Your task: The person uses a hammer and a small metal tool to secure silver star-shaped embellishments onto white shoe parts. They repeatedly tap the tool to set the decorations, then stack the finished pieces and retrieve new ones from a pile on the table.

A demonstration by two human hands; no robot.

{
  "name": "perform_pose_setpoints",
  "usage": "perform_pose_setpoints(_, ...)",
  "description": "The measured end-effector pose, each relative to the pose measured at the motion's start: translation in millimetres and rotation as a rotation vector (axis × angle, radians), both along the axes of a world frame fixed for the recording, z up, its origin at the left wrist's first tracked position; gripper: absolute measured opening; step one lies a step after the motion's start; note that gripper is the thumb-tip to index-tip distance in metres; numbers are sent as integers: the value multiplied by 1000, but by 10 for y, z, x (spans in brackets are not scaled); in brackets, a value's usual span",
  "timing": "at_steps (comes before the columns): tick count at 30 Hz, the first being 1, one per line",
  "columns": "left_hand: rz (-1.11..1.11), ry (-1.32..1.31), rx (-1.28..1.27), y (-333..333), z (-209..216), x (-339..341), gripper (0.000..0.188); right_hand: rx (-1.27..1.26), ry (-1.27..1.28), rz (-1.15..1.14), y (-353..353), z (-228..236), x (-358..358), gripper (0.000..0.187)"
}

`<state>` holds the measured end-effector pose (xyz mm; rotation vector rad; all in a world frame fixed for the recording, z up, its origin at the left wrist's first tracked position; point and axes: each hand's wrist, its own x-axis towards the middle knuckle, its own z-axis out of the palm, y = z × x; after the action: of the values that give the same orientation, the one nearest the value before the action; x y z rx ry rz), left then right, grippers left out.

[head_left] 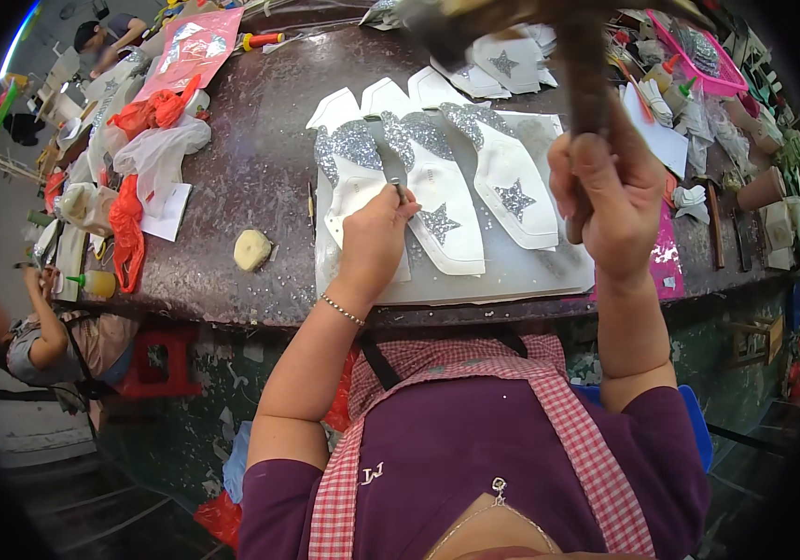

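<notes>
My left hand [374,233] is closed around a small metal punch [397,186], held upright over the leftmost of three white cut pieces with silver glitter. That left piece [351,182] is partly hidden by my hand. Beside it lie the middle piece [445,191] and the right piece [509,173], each with a glitter star. All three rest on a pale board [549,273]. My right hand [612,191] grips the handle of a hammer [582,79], raised high above the board's right side; its head is blurred near the top edge.
More white pieces [502,61] are stacked at the back. A round cream-coloured lump [252,250] sits left of the board. Plastic bags [162,154] and a glue bottle [97,283] lie further left, near a seated person [55,327]. A pink basket [698,56] stands back right.
</notes>
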<state>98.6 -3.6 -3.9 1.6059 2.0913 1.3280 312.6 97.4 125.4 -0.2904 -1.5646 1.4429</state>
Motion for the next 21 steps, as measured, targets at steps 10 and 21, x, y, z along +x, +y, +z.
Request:
perform_pose_setpoints(10, 47, -330, 99, -26, -97, 11, 13, 450, -732, -217, -53, -72, 118, 41)
perform_pose_setpoints(21, -3, -19, -24, -131, -1, 53, 10, 104, -494, -168, -51, -264, 207, 40)
